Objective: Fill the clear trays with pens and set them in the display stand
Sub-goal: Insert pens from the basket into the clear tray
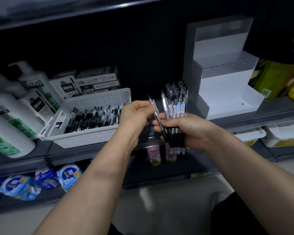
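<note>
Right hand (187, 129) clamped round bundle of pens (176, 109), tips down. Left hand (134, 114) pinching single pen (157, 116), touching bundle's left edge. Display stand (227, 92) beyond right hand, bare. Clear trays hard to make out. Risk: adding pen loosens grip, bundle fans, pens drop to lower shelf.

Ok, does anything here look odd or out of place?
Little stands out. The right hand grips a bundle of pens; the left hand holds one pen at a slant against it. The display stand has no trays in it. More pens lie loose in the basket.
</note>
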